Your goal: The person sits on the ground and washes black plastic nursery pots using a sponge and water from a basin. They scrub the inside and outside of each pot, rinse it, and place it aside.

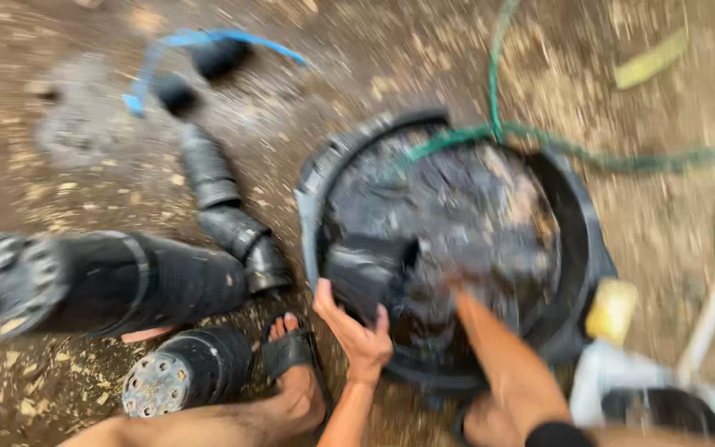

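Crouching over a wide black tub (583, 240) on bare earth, the person works with both hands inside it. The left hand (356, 327) is closed around the rim of a small black plastic pot (367, 277), thumb outside and fingers curled over the edge, tilting the pot's mouth toward the dark soil mix (457, 207) that fills the tub; that hold appears to steady the pot. The right hand (450, 291) is sunk into the mix in front of the pot, and blur hides whether its grip is open or closed.

A green hose (606, 157) drapes across the tub's far rim. To the left, touching the ground, lie stacks of nested black pots (142, 281) on their sides, one stack (184, 372) just beside the sandalled foot (291, 372). More pots (217, 56) and a blue strap (159, 50) lie farther off. Open ground remains beyond the tub; the near side is crowded by legs and a white container (622, 372).
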`<control>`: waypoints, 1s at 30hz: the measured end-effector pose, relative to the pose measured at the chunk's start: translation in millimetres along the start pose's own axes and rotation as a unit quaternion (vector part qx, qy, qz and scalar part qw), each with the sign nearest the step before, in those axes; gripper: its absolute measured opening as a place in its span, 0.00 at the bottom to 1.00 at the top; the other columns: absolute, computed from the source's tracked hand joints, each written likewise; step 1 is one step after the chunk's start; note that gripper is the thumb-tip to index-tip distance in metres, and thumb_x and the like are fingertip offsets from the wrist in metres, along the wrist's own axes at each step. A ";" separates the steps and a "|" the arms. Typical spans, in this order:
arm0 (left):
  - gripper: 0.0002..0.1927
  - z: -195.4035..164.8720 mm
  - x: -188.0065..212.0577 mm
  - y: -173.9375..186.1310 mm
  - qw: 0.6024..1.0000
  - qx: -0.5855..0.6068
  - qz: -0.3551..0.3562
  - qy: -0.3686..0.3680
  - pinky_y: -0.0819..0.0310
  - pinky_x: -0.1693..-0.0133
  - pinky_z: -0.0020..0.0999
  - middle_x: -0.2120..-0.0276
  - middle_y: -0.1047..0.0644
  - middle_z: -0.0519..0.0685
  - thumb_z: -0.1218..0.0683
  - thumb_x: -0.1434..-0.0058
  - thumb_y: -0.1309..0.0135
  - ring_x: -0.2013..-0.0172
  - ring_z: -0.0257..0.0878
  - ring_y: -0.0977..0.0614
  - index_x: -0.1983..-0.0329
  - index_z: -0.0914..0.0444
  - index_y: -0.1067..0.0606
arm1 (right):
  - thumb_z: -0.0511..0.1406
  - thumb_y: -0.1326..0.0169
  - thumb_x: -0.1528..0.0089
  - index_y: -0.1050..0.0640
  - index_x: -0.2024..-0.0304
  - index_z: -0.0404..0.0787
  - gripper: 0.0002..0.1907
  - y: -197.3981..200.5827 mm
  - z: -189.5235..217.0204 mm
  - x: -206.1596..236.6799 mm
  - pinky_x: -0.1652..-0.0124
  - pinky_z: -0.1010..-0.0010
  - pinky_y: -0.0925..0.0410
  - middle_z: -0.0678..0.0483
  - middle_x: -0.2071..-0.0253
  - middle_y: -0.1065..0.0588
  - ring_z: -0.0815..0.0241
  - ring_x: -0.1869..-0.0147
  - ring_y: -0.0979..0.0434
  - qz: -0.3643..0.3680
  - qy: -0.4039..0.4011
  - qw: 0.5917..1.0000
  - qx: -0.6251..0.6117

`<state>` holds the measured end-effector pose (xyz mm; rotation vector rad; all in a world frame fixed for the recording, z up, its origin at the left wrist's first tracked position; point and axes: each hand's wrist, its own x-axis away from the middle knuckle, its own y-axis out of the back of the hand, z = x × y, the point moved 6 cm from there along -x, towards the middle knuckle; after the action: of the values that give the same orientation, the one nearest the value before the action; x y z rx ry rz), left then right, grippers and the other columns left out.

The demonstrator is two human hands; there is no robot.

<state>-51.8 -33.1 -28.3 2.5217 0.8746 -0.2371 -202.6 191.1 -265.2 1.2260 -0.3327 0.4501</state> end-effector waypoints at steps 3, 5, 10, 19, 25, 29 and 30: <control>0.51 21.0 14.2 -7.5 0.996 0.082 -0.003 0.039 0.57 0.25 0.51 0.26 0.48 0.67 0.44 0.38 0.47 0.25 0.61 0.46 0.23 0.75 0.57 | 0.45 0.55 0.32 0.47 0.25 0.49 0.34 9.1 -32.6 -25.2 0.40 0.55 0.33 0.36 0.28 0.39 0.56 0.49 0.29 -0.012 -0.020 1.000 -0.021; 0.51 34.3 11.0 -16.4 0.995 0.094 -0.001 0.036 0.58 0.24 0.50 0.25 0.49 0.66 0.42 0.35 0.49 0.24 0.59 0.46 0.22 0.75 0.57 | 0.44 0.55 0.32 0.49 0.24 0.50 0.35 15.8 -46.5 -45.3 0.40 0.55 0.32 0.37 0.27 0.40 0.57 0.50 0.29 -0.029 -0.021 0.999 -0.031; 0.51 44.3 10.4 -34.1 0.998 0.030 0.037 0.030 0.58 0.22 0.51 0.25 0.49 0.65 0.40 0.34 0.50 0.23 0.59 0.47 0.22 0.75 0.57 | 0.43 0.55 0.32 0.52 0.22 0.53 0.38 30.2 -43.6 -99.9 0.42 0.55 0.31 0.38 0.26 0.41 0.61 0.52 0.29 -0.094 0.001 0.995 -0.025; 0.55 66.8 12.5 -43.1 0.997 0.012 0.048 0.054 0.59 0.23 0.48 0.24 0.50 0.64 0.36 0.37 0.48 0.22 0.57 0.48 0.22 0.74 0.57 | 0.46 0.53 0.33 0.43 0.29 0.57 0.30 37.6 72.2 -154.3 0.44 0.50 0.32 0.39 0.40 0.34 0.71 0.68 0.28 -0.236 0.116 0.935 0.239; 0.56 68.2 13.0 -49.1 0.993 0.048 0.064 0.081 0.59 0.23 0.49 0.24 0.50 0.64 0.36 0.38 0.46 0.24 0.56 0.47 0.21 0.73 0.56 | 0.40 0.39 0.38 0.29 0.48 0.44 0.19 96.6 48.9 -84.7 0.46 0.57 0.32 0.49 0.52 0.28 0.53 0.49 0.26 -0.465 0.045 0.876 -0.124; 0.54 58.6 4.4 -46.0 0.995 0.035 0.067 0.068 0.49 0.25 0.46 0.25 0.46 0.62 0.39 0.39 0.44 0.26 0.55 0.42 0.21 0.71 0.54 | 0.42 0.31 0.42 0.42 0.35 0.29 0.45 137.8 29.0 -77.1 0.39 0.38 0.50 0.28 0.35 0.42 0.32 0.31 0.44 -0.539 0.061 0.840 -0.007; 0.52 56.3 1.6 -45.2 0.995 0.016 0.072 0.061 0.48 0.26 0.46 0.25 0.45 0.62 0.40 0.40 0.44 0.26 0.54 0.40 0.21 0.71 0.52 | 0.44 0.32 0.39 0.43 0.33 0.30 0.45 143.1 25.3 -88.3 0.38 0.38 0.49 0.28 0.35 0.41 0.30 0.31 0.42 -0.500 0.086 0.862 -0.007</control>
<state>-79.4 -27.7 -94.9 2.6387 0.7336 -0.0528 -350.7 192.2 -181.9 1.1668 0.4672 -0.3513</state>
